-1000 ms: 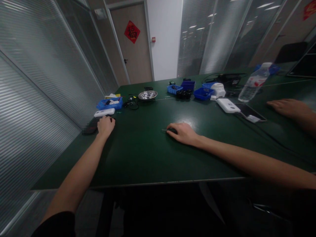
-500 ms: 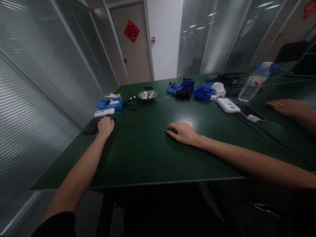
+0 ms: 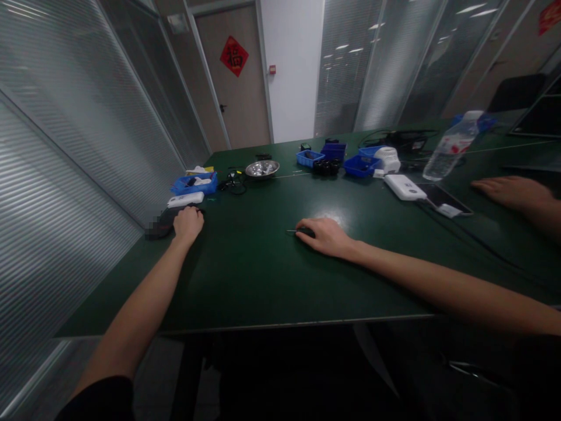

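My right hand [image 3: 328,236] lies on the table with its fingers wrapped round a small screwdriver [image 3: 306,232]. The dark handle sits under thumb and fingers, and the thin metal shaft points left. At the far left, my left hand [image 3: 189,224] is closed over the right end of a dark, flat pouch-like item [image 3: 169,221] with a faint reddish mark; its exact kind is unclear. A white oblong device [image 3: 186,200] lies just behind that item. My left fingertips are partly hidden.
Behind are a blue basket [image 3: 202,186], cables [image 3: 234,184], a steel bowl [image 3: 263,169] with small parts and several blue bins [image 3: 359,166]. Rightward are a white power bank [image 3: 404,187], a phone [image 3: 442,196], a bottle [image 3: 453,146] and another person's hand [image 3: 512,192].
Both my hands stay where they were, and so do the things on the table. The other person's hand at right has shifted very slightly.
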The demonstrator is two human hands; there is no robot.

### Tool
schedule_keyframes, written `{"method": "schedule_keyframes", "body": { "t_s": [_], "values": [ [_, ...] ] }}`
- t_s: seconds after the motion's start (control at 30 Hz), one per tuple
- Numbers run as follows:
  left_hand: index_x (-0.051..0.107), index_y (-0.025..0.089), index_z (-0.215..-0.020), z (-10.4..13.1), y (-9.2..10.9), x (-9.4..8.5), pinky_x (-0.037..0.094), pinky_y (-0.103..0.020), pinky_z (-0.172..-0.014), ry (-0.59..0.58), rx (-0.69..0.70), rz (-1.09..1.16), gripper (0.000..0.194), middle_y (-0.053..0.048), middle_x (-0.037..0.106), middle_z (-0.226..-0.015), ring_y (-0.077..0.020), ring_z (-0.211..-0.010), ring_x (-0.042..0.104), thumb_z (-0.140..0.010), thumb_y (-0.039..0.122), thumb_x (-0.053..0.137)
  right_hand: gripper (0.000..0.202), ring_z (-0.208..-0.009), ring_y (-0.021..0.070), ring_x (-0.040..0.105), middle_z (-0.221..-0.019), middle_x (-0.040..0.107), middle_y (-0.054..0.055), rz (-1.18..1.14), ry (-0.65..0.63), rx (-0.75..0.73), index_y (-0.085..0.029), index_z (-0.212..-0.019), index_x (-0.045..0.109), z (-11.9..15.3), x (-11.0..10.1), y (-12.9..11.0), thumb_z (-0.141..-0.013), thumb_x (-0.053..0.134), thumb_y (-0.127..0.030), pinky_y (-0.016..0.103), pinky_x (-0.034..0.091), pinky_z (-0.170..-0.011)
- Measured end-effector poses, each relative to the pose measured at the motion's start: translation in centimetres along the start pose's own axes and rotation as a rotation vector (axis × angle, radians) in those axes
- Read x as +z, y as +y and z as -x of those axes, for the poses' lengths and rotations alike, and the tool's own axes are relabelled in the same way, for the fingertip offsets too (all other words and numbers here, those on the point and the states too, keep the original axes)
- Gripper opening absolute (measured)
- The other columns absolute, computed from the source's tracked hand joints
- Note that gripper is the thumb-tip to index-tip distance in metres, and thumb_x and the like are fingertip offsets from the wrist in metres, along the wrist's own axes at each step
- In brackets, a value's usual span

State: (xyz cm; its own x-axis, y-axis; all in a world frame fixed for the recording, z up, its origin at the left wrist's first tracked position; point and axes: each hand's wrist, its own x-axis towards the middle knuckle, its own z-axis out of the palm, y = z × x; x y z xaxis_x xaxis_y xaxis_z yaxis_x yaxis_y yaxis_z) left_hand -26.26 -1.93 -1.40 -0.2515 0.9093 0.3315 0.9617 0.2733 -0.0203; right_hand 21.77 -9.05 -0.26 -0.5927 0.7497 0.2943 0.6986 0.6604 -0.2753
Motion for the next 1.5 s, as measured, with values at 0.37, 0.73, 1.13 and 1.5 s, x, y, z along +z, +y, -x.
{"method": "schedule_keyframes", "body": {
  "t_s": [0.37,0.73,1.13,1.5],
  "values": [
    [0.073,0.010,-0.125,0.04,0.03,0.27,0.054,-0.051,-0.094,0.015,0.003,-0.024,0.045,-0.025,0.070,-0.124,-0.0405,-0.115,0.066,-0.103,0.031,0.041,0.032,-0.093,0.0250,0.072,-0.112,0.078,0.008,0.001,-0.021,0.002,-0.023,-0.124,0.070,0.04,-0.40,-0.32,-0.105,0.055,-0.044,0.034,0.049,-0.075],
    [0.072,0.009,-0.127,0.01,-0.07,0.14,0.053,-0.052,-0.094,-0.006,0.017,-0.019,0.046,-0.027,0.068,-0.129,-0.0416,-0.116,0.065,-0.103,0.030,0.039,0.032,-0.093,0.0252,0.072,-0.112,0.078,0.008,-0.001,-0.023,0.008,-0.023,-0.124,0.070,0.05,-0.50,-0.49,-0.106,0.054,-0.044,0.035,0.050,-0.076],
    [0.074,0.007,-0.123,0.26,0.38,-0.41,0.055,-0.051,-0.093,-0.015,0.001,-0.026,0.048,-0.028,0.069,-0.126,-0.0409,-0.114,0.067,-0.103,0.028,0.036,0.032,-0.092,0.0250,0.072,-0.111,0.078,0.008,0.007,-0.029,0.012,-0.023,-0.125,0.070,-0.02,-0.44,-0.37,-0.105,0.055,-0.045,0.034,0.049,-0.074],
    [0.074,0.009,-0.124,0.19,0.14,-0.50,0.055,-0.050,-0.095,-0.016,0.012,-0.010,0.048,-0.027,0.070,-0.126,-0.0400,-0.115,0.067,-0.104,0.029,0.036,0.031,-0.092,0.0239,0.072,-0.111,0.078,0.007,-0.009,-0.026,0.012,-0.024,-0.124,0.070,0.07,-0.56,-0.52,-0.105,0.055,-0.044,0.034,0.050,-0.076]
  ]
}}
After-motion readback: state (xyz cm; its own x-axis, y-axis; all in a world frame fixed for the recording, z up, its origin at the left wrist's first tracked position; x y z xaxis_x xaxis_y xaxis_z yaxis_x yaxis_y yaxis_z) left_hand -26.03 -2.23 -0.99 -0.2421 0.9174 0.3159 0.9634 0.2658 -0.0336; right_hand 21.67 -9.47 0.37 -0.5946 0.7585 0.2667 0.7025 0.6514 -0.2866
